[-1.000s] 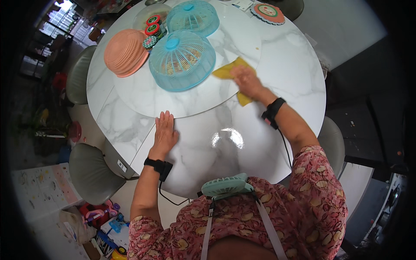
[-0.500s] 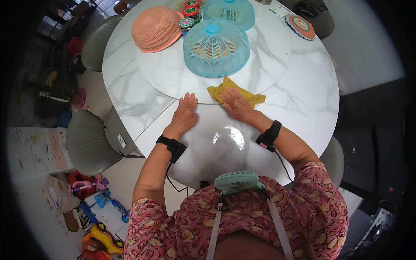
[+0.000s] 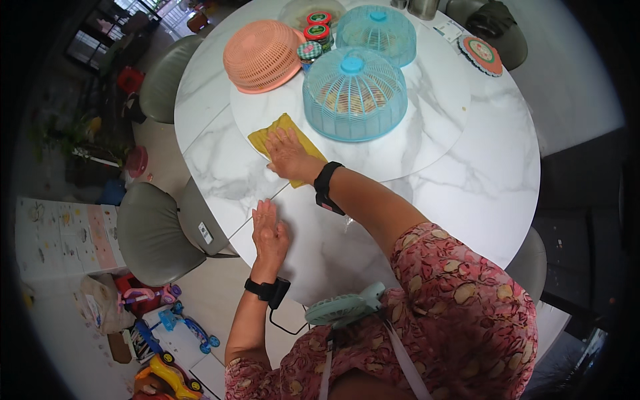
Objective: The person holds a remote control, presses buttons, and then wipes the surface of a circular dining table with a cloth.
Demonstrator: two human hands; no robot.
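A yellow cloth (image 3: 311, 148) lies bunched on the white marble-patterned table (image 3: 467, 193), across the front-left rim of the round raised board (image 3: 427, 143). My right hand (image 3: 291, 157) is over it, pressing it down with the fingers resting on top; part of the cloth is hidden under the palm. My right arm reaches across to the left. Closer to me, my left hand (image 3: 269, 235) rests on the table's near left part, fingers stretched out, holding nothing. Beyond the cloth stands a blue mesh food cover (image 3: 355, 93) over food that shows only through its slits.
On the board are an orange plastic basket turned over (image 3: 261, 57), a second blue food cover (image 3: 377, 33) and several lidded jars (image 3: 317, 33). A round orange mat (image 3: 480, 55) lies far right. Chairs (image 3: 157, 233) line the left side; toys (image 3: 170, 373) are on the floor.
My right hand has swept the yellow cloth leftward over the board's edge, its arm now crossing in front of me. My left hand has drawn back toward me. The whole view has shifted slightly.
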